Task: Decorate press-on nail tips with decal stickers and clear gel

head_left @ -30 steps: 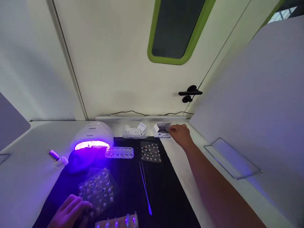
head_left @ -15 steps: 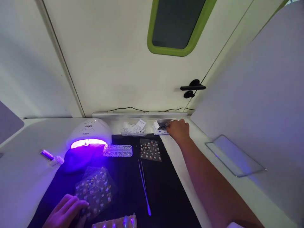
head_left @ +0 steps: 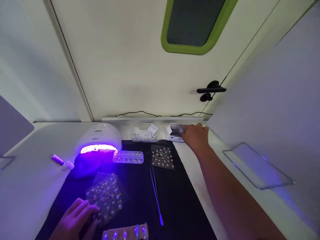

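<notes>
My left hand [head_left: 76,218] is at the lower left, its fingers closed on the near edge of clear nail sticker sheets [head_left: 110,196] with small motifs. My right hand [head_left: 196,136] reaches to the back, fingers curled at the right side of a small open white box [head_left: 171,136] holding thin dark items. What is pinched in those fingertips, if anything, I cannot make out. Between the hands lie tweezers [head_left: 156,196] and another sticker sheet [head_left: 162,156]. At the bottom edge, a strip with several shiny nail tips [head_left: 125,233] is partly cut off.
A white nail lamp [head_left: 100,136] glows purple at the back left. In front of it is a clear compartment case [head_left: 128,157] on the black cloth [head_left: 180,200]. A tray of white packets [head_left: 145,134] stands beside the box. A small bottle [head_left: 61,162] lies left; a wire frame [head_left: 257,166] is right.
The view has shifted slightly, so everything appears a little further right. Both hands keep nearly the same places, left at the sticker sheets and right at the box.
</notes>
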A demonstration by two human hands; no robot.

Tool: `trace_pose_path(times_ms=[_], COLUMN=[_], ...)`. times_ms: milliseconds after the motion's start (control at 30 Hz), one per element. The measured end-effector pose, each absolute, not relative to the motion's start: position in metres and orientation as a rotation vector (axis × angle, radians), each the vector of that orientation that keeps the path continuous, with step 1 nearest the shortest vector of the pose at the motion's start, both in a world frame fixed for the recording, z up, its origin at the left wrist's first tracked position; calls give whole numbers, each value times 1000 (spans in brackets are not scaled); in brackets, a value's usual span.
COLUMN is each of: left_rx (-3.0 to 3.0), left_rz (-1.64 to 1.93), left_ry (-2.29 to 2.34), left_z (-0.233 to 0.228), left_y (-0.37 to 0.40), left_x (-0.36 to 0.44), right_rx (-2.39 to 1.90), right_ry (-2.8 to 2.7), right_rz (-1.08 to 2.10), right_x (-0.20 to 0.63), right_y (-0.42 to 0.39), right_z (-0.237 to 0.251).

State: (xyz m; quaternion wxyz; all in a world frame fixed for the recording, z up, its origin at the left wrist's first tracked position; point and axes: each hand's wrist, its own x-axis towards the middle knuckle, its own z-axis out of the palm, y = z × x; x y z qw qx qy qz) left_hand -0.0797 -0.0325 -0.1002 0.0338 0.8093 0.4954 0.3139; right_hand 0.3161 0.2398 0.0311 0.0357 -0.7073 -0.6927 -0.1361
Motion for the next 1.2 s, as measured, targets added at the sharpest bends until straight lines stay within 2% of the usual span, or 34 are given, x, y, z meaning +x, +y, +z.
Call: trace_pose_path(times_ms=[233,433,633,800,1200], left_rx=[2422,2133,1921,1793,1904], left_rz=[1225,1253,1076,1005,876], left_ry=[1446,1488,1046,971,987], left_z=[-72,-19,36,31,20], left_y=[-35,-38,-5,1,2], left_x=[-69,-78,-42,-30,-34], right_rx=[-1803,-1165,-795,-720,-559], right_ry=[-2134,-2391,-2467,-2499,-2566], right_rz=[-218,317,657,704,744], right_x=[321,267,200,173,162], right_y=[179,87,51,48,51], right_z=[69,80,73,63,42])
